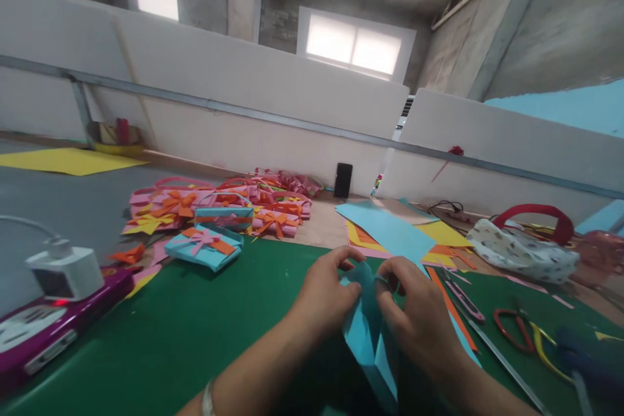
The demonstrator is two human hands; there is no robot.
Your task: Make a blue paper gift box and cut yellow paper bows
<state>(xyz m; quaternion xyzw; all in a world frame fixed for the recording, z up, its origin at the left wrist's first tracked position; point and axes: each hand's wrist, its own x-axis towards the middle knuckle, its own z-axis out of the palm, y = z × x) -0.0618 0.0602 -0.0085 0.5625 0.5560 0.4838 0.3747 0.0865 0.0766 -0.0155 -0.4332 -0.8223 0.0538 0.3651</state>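
Both of my hands pinch a folded piece of light blue paper held just above the green cutting mat. My left hand grips its upper left edge with fingers closed. My right hand grips the upper right part, fingers curled around the fold. The paper runs down toward me between the wrists. A bracelet shows on my left wrist.
Finished paper gift bags in pink, orange and blue lie at the back left. Loose coloured sheets lie behind my hands. A utility knife, metal ruler, red scissors and a patterned bag are at the right. A power strip with charger is at the left.
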